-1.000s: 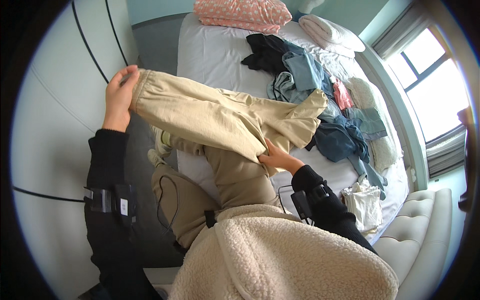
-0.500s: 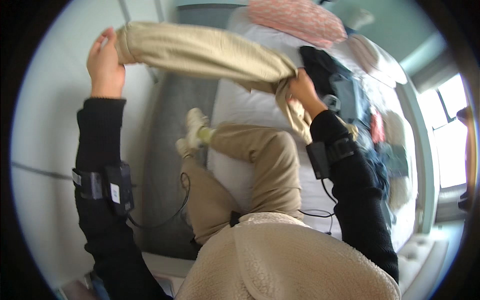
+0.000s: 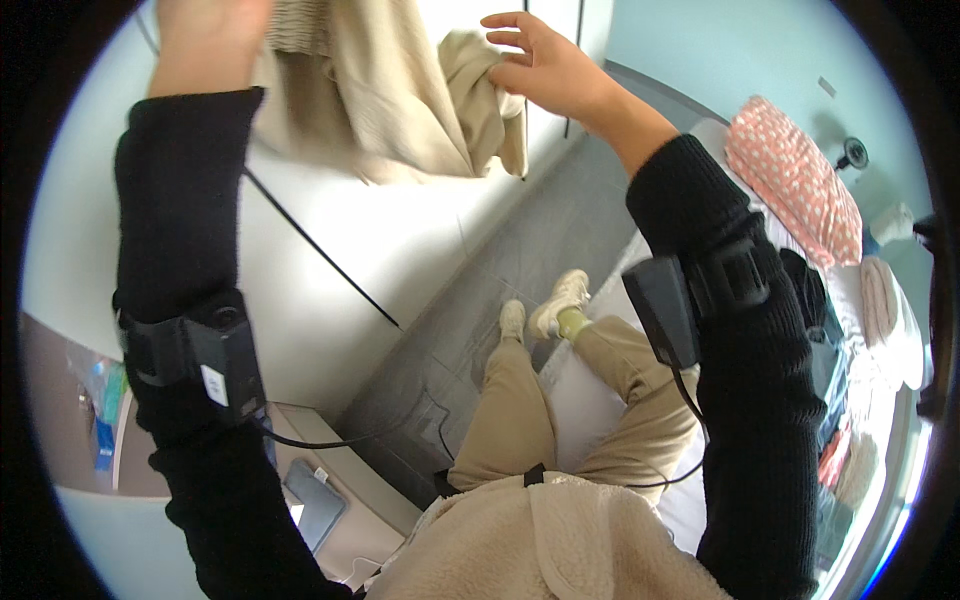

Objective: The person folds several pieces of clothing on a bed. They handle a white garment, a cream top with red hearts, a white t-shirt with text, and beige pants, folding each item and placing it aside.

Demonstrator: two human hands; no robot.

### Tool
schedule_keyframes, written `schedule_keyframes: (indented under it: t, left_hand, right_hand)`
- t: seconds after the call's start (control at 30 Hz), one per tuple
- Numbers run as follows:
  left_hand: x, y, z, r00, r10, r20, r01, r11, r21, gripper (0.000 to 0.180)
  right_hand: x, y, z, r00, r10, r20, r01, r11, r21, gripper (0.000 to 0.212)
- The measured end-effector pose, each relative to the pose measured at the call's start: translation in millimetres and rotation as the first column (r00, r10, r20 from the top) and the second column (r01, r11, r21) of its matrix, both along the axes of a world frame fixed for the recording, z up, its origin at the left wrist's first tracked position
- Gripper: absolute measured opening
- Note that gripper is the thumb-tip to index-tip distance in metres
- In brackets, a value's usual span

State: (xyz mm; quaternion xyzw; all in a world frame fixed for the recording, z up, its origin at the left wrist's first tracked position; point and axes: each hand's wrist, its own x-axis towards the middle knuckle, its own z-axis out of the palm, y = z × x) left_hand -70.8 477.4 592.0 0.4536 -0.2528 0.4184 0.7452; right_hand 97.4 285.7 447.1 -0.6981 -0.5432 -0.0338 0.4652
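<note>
A khaki garment (image 3: 395, 95) with a gathered elastic band hangs in loose folds at the top of the view, its upper part cut off by the edge. My left hand (image 3: 212, 40) is raised beside the elastic band, and the cloth hangs from it; its fingers lie outside the picture. At the garment's right side, my right hand (image 3: 550, 70) is open with its fingers spread. The thumb is close to a bunched fold, and I cannot tell whether it touches. Both forearms wear black sleeves with strapped-on black boxes.
White cabinet doors (image 3: 400, 230) stand behind the garment. On the right is a bed (image 3: 590, 405) with a pink patterned pillow (image 3: 790, 180), a folded white towel (image 3: 890, 315) and piled clothes (image 3: 825, 350). A grey pouch (image 3: 315, 500) lies on a shelf at lower left.
My view has turned left toward the cabinet. The garment, stretched between both hands before, now hangs down in folds. My right hand has opened and let go of its end.
</note>
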Motion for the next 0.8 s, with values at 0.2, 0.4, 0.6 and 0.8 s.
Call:
schedule_keyframes:
  t: [0.2,0.4,0.6,0.8]
  left_hand:
    - [-8.6,-33.5,-30.3,0.959,0.283,-0.016,-0.275,0.943,0.189,0.024]
    - [-9.3,-51.8,-47.4,0.864,0.399,-0.306,-0.338,0.911,0.235,0.028]
    - [-30.6,-12.3,-113.5,0.370,0.929,-0.023,-0.769,0.320,0.553,0.076]
    - [-25.7,-23.8,-173.7,0.462,0.065,-0.884,0.083,0.990,0.116,0.079]
  right_hand:
    - [-57.9,15.2,54.4,0.784,0.546,-0.294,-0.549,0.832,0.082,0.080]
    - [-85.8,34.6,40.8,0.887,0.338,-0.314,-0.227,0.913,0.340,0.039]
    - [-66.9,23.9,23.0,0.448,0.470,-0.761,-0.167,0.880,0.445,0.030]
    - [-54.4,13.8,0.5,0.188,0.527,-0.829,-0.351,0.824,0.445,0.031]
